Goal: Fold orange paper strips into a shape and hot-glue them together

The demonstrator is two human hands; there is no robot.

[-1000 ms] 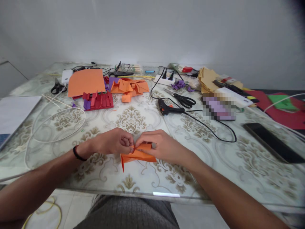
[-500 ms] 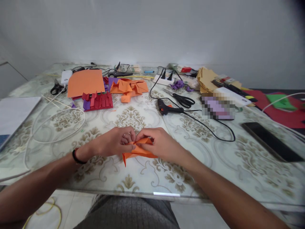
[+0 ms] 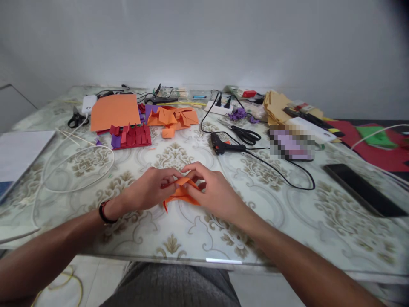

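Observation:
Close to the table's front, a folded piece of orange paper [image 3: 181,194] is pinched between both hands. My left hand [image 3: 151,187] grips its left side, with a pointed corner sticking out below. My right hand [image 3: 212,189] has thumb and fingers closed on the right side, where a narrow flap stands raised between the fingertips. The fingers cover part of the folds. Farther back lie more folded orange paper pieces [image 3: 183,117] and a row of folded red paper [image 3: 136,136].
A black glue gun [image 3: 228,147] with its cord and black scissors [image 3: 246,134] lie beyond my right hand. A dark phone [image 3: 364,189] rests at the right. Stacked orange sheets [image 3: 116,111] and a looped white cable [image 3: 78,189] are on the left; a power strip [image 3: 219,107] stands behind.
The orange paper's flap has been lifted up between the fingertips. The fingers of my right hand have risen and arched more; my left hand has shifted slightly.

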